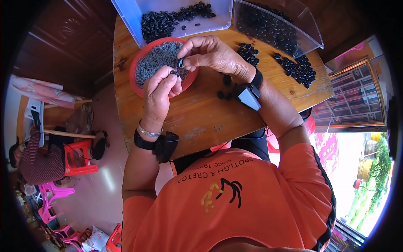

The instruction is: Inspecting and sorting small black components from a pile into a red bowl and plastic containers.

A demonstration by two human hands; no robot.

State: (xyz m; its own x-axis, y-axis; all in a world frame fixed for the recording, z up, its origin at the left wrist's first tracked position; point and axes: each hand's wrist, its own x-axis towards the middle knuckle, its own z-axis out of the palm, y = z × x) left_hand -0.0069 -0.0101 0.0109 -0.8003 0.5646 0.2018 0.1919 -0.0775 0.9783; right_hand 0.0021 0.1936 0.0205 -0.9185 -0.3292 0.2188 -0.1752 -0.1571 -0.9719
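Note:
My left hand (159,90) and my right hand (208,54) meet over the right side of a red bowl (133,75) full of small grey pieces (157,61). Between the right thumb and fingers is a small glossy black oval part (180,63) with a pale patch. The left thumb and forefinger pinch a tiny dark piece (174,73) just below it; its exact kind is too small to tell. Loose black oval parts (248,53) lie on the table beyond my right wrist, and a few more dark ones sit under that wrist.
A translucent bin (228,14) of black parts stands at the far edge. Right of it, a clear bin (321,40) lies tipped, with black parts (300,71) spread before it on the wooden table (197,113). Another person (46,155) sits at left near a red stool (79,157).

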